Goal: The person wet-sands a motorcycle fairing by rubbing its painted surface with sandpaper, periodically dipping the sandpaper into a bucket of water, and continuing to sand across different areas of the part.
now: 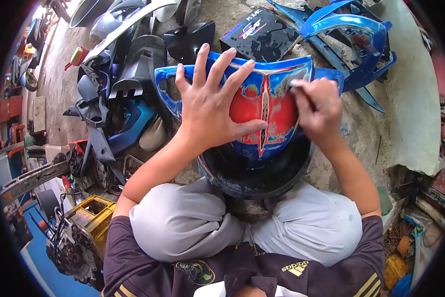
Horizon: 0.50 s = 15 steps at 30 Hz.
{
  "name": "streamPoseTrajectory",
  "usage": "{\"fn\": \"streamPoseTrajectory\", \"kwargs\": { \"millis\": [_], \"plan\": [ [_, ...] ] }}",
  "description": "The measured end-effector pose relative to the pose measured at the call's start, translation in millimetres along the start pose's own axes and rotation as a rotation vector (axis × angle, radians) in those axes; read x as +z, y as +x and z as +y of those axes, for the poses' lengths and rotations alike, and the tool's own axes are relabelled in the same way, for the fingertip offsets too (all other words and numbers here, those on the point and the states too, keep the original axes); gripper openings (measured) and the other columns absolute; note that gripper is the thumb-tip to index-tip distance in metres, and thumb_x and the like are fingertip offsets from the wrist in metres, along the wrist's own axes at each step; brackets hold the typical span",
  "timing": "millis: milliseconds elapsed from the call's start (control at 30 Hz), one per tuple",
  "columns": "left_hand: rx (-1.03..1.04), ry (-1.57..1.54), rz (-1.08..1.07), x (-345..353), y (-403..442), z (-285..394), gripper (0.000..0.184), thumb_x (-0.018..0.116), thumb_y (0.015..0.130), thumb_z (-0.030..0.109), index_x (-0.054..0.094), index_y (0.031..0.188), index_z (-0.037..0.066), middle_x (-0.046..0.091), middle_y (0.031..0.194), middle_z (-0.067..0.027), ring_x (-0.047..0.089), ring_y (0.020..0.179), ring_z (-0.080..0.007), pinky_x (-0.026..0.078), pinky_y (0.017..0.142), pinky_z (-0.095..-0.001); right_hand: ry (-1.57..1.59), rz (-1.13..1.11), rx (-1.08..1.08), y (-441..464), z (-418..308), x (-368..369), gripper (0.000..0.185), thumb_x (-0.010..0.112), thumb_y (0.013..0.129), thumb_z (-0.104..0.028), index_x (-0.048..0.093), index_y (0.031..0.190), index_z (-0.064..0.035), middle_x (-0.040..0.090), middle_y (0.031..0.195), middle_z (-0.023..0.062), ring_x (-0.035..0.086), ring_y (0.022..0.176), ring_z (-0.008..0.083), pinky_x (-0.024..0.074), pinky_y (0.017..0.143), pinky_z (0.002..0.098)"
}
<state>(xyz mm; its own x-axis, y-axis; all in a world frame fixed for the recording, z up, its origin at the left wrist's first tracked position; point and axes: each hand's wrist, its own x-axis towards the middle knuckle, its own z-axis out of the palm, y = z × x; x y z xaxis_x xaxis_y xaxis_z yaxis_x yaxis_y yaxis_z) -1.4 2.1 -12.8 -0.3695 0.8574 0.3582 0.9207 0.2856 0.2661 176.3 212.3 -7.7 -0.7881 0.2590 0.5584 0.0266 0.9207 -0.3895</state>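
Crosswise, blue-red panel, tip toward person, under left hand.

1. Two hands: left hand, right hand.
2. One red-and-blue panel, beneath them.
3. One black basin, below them.
4. One "BEAT" piece, beyond.
5. One yellow crate, leftward.

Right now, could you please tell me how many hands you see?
2: the left hand, spread over the blue and red panel, and the right hand, curled at its upper right. Neither is hidden.
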Motion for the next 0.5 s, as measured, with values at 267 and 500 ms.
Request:
{"fn": "streamPoseTrajectory", "kwargs": {
  "millis": [267, 500],
  "plan": [
    [0.009, 0.012, 0.000, 0, 4, 0, 0.114, 0.086, 0.068, 0.085, 0.057, 0.162, 0.028, 0.044, 0.171, -0.0126, 0.027, 0.165, -0.0487, 0.021, 0.118, -0.0819, -0.007, -0.036, -0.129, 4, -3, 1, 0.020, 0.079, 0.091, -0.002, 0.077, 0.110, -0.0079, 0.063, 0.082, 0.0073, 0.060, 0.074, 0.0281, 0.0431, 0.075, 0.0448],
    [0.005, 0.019, -0.011, 0, 1, 2, 0.114, 0.085, 0.067, 0.086, 0.058, 0.161, 0.028, 0.044, 0.172, -0.0126, 0.026, 0.165, -0.0479, 0.021, 0.118, -0.0825, -0.014, -0.043, -0.170, 6, -11, 4, 0.023, 0.081, 0.090, -0.004, 0.077, 0.112, -0.0078, 0.059, 0.080, 0.0063, 0.062, 0.077, 0.0268, 0.0432, 0.077, 0.0428]
  ]
}}
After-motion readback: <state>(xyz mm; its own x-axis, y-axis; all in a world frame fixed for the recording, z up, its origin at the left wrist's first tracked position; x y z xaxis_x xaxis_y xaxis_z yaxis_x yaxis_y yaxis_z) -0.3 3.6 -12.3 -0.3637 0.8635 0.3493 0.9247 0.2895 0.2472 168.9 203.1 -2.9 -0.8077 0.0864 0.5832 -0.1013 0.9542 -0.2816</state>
